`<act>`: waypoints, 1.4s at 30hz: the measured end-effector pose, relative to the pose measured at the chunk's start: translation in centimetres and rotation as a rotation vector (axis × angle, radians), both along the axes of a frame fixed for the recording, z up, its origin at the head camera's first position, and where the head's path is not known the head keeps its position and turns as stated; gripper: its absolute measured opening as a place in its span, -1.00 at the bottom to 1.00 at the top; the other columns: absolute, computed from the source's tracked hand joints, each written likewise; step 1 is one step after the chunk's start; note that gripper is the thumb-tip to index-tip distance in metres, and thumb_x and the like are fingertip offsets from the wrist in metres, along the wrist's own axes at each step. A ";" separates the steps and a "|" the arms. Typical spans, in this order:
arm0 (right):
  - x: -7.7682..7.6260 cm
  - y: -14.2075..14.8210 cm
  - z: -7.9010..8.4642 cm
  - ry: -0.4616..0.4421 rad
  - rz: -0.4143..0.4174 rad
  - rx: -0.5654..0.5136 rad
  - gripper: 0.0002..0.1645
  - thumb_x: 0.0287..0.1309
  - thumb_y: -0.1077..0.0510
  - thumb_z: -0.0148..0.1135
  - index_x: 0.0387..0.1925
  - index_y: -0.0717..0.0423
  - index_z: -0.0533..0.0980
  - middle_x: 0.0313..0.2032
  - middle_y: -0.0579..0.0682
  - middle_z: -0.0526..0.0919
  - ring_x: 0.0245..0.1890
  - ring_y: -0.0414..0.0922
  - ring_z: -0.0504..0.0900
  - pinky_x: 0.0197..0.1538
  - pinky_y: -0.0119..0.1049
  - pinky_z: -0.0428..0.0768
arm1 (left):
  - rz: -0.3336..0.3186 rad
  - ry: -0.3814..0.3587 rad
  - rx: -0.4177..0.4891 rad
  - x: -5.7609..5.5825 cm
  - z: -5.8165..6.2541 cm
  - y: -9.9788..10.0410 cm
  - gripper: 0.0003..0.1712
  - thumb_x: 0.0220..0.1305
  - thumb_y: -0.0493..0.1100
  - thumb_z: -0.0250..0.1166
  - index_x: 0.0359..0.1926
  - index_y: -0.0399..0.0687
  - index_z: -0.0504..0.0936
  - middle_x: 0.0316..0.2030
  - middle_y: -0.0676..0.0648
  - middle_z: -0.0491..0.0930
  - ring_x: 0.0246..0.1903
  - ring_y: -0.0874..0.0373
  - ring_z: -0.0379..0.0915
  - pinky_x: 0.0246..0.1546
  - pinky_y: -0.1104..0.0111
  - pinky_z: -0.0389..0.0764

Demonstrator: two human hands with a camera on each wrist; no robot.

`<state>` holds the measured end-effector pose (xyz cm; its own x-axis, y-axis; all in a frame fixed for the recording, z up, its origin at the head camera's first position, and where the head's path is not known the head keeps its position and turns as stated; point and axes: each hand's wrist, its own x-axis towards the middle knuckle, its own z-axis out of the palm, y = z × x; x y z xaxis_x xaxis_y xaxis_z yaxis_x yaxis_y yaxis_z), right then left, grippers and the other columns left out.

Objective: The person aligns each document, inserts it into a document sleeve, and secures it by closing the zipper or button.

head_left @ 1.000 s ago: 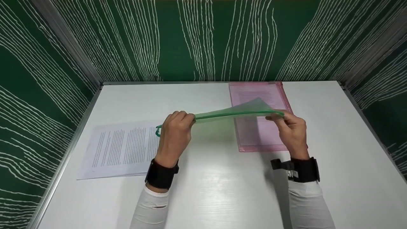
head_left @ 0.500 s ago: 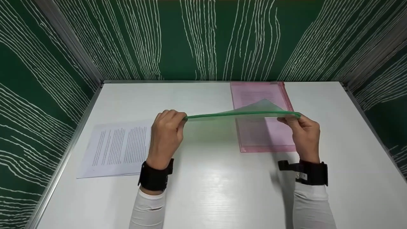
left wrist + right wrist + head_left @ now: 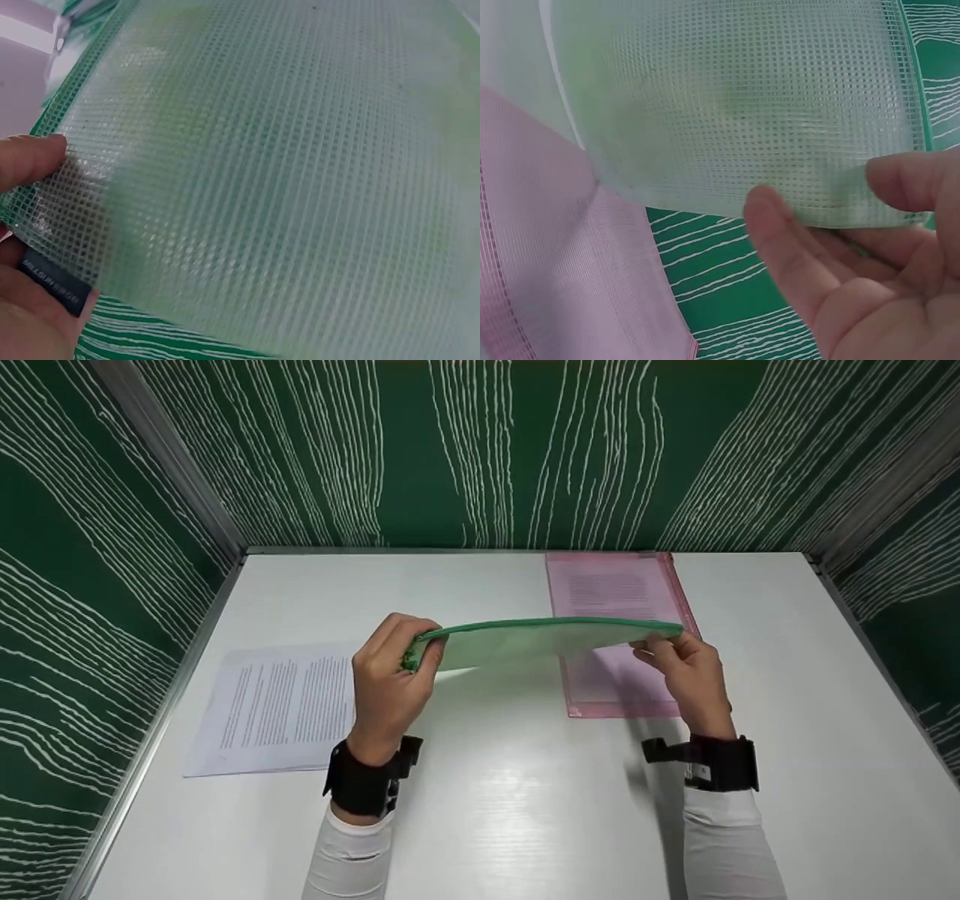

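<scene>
Right grip (image 3: 694, 679) shifted inward, left grip (image 3: 391, 682) opposite, both pinching green pouch (image 3: 517, 643) between.

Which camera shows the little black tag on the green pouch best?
The left wrist view: the black tag is up close at the green pouch's edge, next to the left hand, with pale lettering. The head view is too far to make it out; the right wrist view doesn't show it.
</scene>
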<state>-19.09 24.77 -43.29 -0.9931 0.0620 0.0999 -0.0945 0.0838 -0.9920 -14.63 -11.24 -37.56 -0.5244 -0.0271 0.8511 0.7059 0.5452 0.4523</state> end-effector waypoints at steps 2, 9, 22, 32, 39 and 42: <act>0.2 -0.2 0.3 -0.057 0.021 0.107 -0.49 0.54 0.08 0.12 0.25 0.43 0.47 0.06 0.13 0.65 -0.07 -0.23 0.74 0.07 -0.36 0.67 | 0.025 0.045 -0.005 0.2 0.1 0.3 -0.87 0.19 -0.48 0.42 -0.29 -0.23 0.70 -0.37 -0.13 0.64 -0.39 0.07 0.61 -0.37 0.24 0.61; 1.4 -2.4 1.8 -0.052 0.199 0.413 -0.64 0.52 0.15 0.12 0.02 0.41 0.62 -0.08 0.29 0.73 -0.20 -0.17 0.76 -0.08 -0.44 0.68 | 0.131 0.175 -0.106 0.7 0.2 1.9 -0.89 0.17 -0.50 0.39 -0.33 -0.27 0.70 -0.43 -0.15 0.62 -0.42 0.02 0.62 -0.39 0.22 0.64; 5.8 -8.5 4.1 0.490 0.380 0.354 -0.78 0.31 0.43 0.28 -0.10 0.17 0.69 -0.16 0.00 0.76 -0.15 -0.24 0.71 -0.02 -0.45 0.64 | 0.115 0.177 -0.292 1.4 -0.8 4.7 -0.81 0.06 -0.48 0.44 -0.31 -0.20 0.68 -0.44 -0.08 0.60 -0.44 0.08 0.59 -0.39 0.28 0.65; 6.9 -11.2 3.7 0.621 0.372 0.182 -0.81 0.25 0.49 0.29 -0.22 0.20 0.65 -0.34 0.02 0.66 -0.36 -0.22 0.55 -0.29 -0.43 0.50 | 0.087 0.203 -0.383 1.8 -1.8 6.8 -0.86 0.14 -0.45 0.40 -0.34 -0.16 0.69 -0.45 -0.04 0.60 -0.46 0.13 0.58 -0.44 0.37 0.59; 8.0 -11.9 3.9 0.584 0.294 0.121 -0.78 0.18 0.54 0.32 -0.38 0.19 0.64 -0.51 0.01 0.56 -0.51 -0.24 0.45 -0.38 -0.42 0.44 | 0.076 0.216 -0.426 2.1 -2.2 7.6 -0.88 0.24 -0.43 0.35 -0.37 -0.17 0.68 -0.48 -0.03 0.58 -0.49 0.15 0.54 -0.48 0.38 0.55; 8.3 -12.2 3.9 0.532 0.264 0.108 -0.80 0.17 0.53 0.33 -0.41 0.21 0.66 -0.56 0.00 0.57 -0.56 -0.31 0.44 -0.44 -0.47 0.44 | 0.084 0.234 -0.442 2.2 -2.2 7.8 -0.87 0.23 -0.45 0.32 -0.39 -0.17 0.65 -0.49 -0.04 0.56 -0.50 0.15 0.53 -0.47 0.38 0.54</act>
<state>-10.75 12.62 -39.36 -0.7853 -0.2179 0.5795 -0.6071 0.0879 -0.7897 -12.46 -3.41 -39.80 -0.3297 0.3284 0.8852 0.7065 0.7077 0.0006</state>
